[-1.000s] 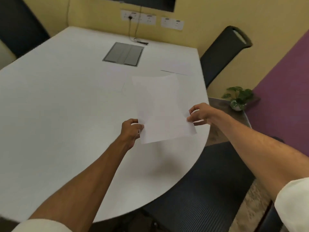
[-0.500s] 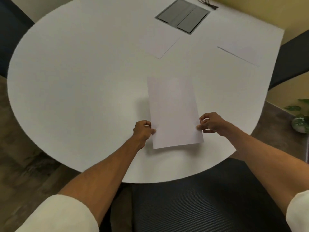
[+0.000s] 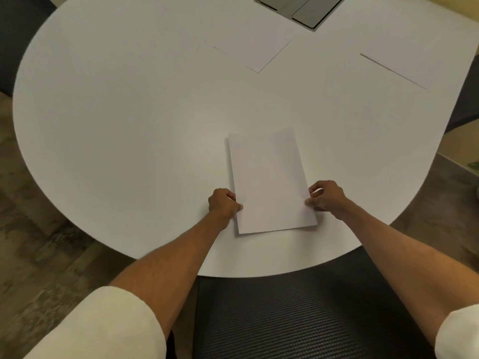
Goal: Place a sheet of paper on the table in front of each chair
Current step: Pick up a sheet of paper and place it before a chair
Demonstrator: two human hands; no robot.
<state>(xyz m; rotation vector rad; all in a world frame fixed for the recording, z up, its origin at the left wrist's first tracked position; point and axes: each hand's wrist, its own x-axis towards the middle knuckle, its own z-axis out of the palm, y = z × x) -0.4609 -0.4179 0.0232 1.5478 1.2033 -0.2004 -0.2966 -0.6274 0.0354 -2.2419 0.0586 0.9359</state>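
Your left hand (image 3: 223, 204) and right hand (image 3: 327, 196) each keep a closed grip on a side edge of the sheet of paper (image 3: 270, 181), which lies on the white desk (image 3: 129, 120) just ahead of the dark chair (image 3: 298, 314). Farther off lie two more sheets (image 3: 255, 46), (image 3: 412, 57) near the grey hatch (image 3: 302, 6).

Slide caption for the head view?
Both hands, left and right, set a paper sheet on the white table before a chair.

Nothing here can be read: the sheets of paper (image 3: 270, 182) on the worktop (image 3: 129, 125) look blank, no labels anywhere.
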